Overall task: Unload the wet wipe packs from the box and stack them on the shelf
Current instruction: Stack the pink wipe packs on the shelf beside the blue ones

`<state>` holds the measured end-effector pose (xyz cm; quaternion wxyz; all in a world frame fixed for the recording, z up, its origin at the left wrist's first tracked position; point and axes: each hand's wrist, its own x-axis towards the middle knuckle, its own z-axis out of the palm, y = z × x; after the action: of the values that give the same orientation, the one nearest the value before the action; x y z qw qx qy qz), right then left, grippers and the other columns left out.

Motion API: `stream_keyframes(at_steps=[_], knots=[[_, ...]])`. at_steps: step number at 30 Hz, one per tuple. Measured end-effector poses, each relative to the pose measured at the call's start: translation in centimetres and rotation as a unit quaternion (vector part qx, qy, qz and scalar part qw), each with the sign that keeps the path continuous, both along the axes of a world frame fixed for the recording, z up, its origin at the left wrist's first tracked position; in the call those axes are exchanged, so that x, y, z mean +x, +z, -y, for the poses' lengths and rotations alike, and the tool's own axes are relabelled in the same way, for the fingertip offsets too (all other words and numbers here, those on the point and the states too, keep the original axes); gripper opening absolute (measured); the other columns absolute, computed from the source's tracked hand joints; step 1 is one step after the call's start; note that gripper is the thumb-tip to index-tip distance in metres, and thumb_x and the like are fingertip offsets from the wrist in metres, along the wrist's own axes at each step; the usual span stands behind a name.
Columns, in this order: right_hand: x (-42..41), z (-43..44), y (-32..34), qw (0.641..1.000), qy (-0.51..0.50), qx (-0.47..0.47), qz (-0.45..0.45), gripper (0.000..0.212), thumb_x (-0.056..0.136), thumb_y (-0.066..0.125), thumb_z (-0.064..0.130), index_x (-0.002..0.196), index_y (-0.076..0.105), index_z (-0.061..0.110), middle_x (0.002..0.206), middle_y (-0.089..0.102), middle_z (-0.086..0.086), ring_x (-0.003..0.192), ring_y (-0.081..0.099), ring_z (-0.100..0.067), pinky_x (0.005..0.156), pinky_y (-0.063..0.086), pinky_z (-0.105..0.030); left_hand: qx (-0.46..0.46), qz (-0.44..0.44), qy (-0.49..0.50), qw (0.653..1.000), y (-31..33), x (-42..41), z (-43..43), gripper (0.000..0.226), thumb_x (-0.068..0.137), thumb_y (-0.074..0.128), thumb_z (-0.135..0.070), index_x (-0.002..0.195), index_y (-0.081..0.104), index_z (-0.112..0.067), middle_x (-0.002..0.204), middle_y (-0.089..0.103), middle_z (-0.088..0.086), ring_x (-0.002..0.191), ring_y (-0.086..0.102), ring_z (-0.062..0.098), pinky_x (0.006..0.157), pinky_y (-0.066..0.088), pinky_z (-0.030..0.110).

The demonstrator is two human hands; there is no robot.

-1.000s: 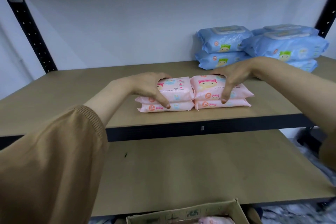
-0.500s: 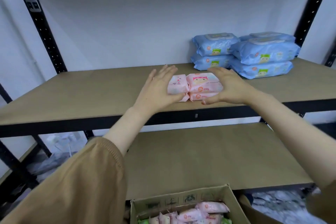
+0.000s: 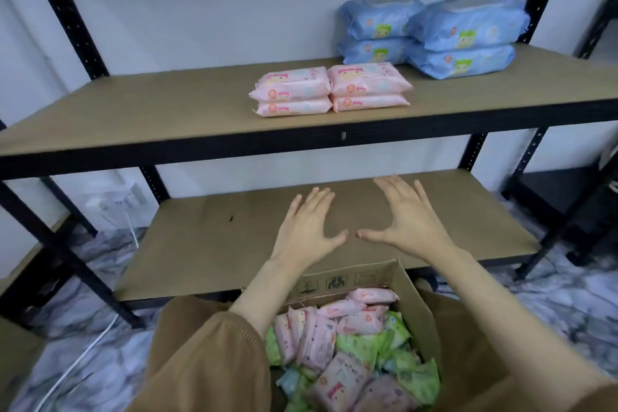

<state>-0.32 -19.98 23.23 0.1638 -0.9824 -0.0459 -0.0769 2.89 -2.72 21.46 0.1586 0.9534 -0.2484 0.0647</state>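
1. Done so far, by the look of it: four pink packs (image 3: 329, 90) on the upper shelf (image 3: 150, 110), in two piles of two, side by side and touching, close to the front edge.
2. Just behind and to the right of them, against the wall: four larger blue packs (image 3: 434, 33), likewise two piles of two.
3. Left to do: plenty. Open box (image 3: 337, 283) on the floor in front of the lower shelf (image 3: 200, 244), crowded with loose packs (image 3: 341, 378), pink and green mostly, jumbled at all angles, with a pale blue one or two near the left side.
4. Left hand (image 3: 309, 231): holding nothing, fingers straight and spread, palm down, hovering above the far rim of the box and in front of the lower shelf.
5. Right hand (image 3: 406, 221): also holding nothing, fingers splayed wide, thumb pointing toward the left thumb, tips near but apart.
6. Judged as early in the job: only a small share shelved, the bulk waiting in the box.
7. Likely next: a reach down into the box for another pair, then up onto the pink piles or beside them.
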Motion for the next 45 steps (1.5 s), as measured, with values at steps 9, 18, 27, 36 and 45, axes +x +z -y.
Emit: stream_keyframes(at_steps=[9,18,27,36,45], knots=[[-1.8,-0.9,-10.1,0.993,-0.045,-0.006,-0.11,0.091,0.078,0.058,0.057,0.147,0.016,0.015,0.155,0.016,0.001,0.145,0.005,-0.013,0.116,-0.007,-0.035,0.048,-0.106,0.046,0.992,-9.1,-2.0,0.4,0.072,0.09,0.046,-0.047,0.147,0.018,-0.012,0.156,0.016,0.0,0.145,0.007,0.01,0.116,-0.003,0.029],[-1.7,-1.7,-17.2,0.978,-0.059,-0.011,-0.2,0.088,0.078,0.061,0.056,0.145,0.02,0.015,0.153,0.021,0.002,0.144,0.009,-0.014,0.117,-0.002,-0.037,0.096,-0.206,0.081,0.97,-16.7,-2.4,-0.3,0.077,0.087,0.05,-0.049,0.146,0.018,-0.009,0.155,0.017,0.005,0.145,0.009,0.015,0.117,0.002,0.032],[-0.8,-0.7,-24.7,0.945,-0.084,-0.039,-0.314,0.097,0.079,0.061,0.055,0.148,0.009,0.012,0.155,0.014,-0.005,0.145,0.007,-0.021,0.117,0.0,-0.042,0.132,-0.307,0.146,0.931,-24.5,-2.9,-1.8,0.084,0.088,0.045,-0.055,0.148,0.01,-0.008,0.156,0.013,0.006,0.145,0.008,0.02,0.117,0.0,0.035],[1.0,-0.4,-30.6,0.924,-0.085,-0.053,-0.368,0.095,0.077,0.067,0.047,0.147,0.014,0.009,0.154,0.016,-0.008,0.144,0.008,-0.024,0.117,0.0,-0.041,0.124,-0.37,0.161,0.907,-30.0,-2.7,-1.1,0.084,0.087,0.052,-0.049,0.148,0.01,-0.008,0.157,0.012,0.006,0.145,0.005,0.018,0.117,-0.001,0.034],[1.9,0.1,-35.5,0.934,-0.069,-0.07,-0.345,0.08,0.088,0.058,0.027,0.148,0.008,0.011,0.157,0.008,-0.007,0.145,0.002,-0.025,0.117,0.001,-0.041,0.029,-0.345,0.28,0.895,-33.6,-1.5,0.1,0.051,0.094,0.045,-0.025,0.139,0.031,-0.006,0.139,0.04,0.014,0.126,0.041,0.027,0.102,0.037,0.035]])
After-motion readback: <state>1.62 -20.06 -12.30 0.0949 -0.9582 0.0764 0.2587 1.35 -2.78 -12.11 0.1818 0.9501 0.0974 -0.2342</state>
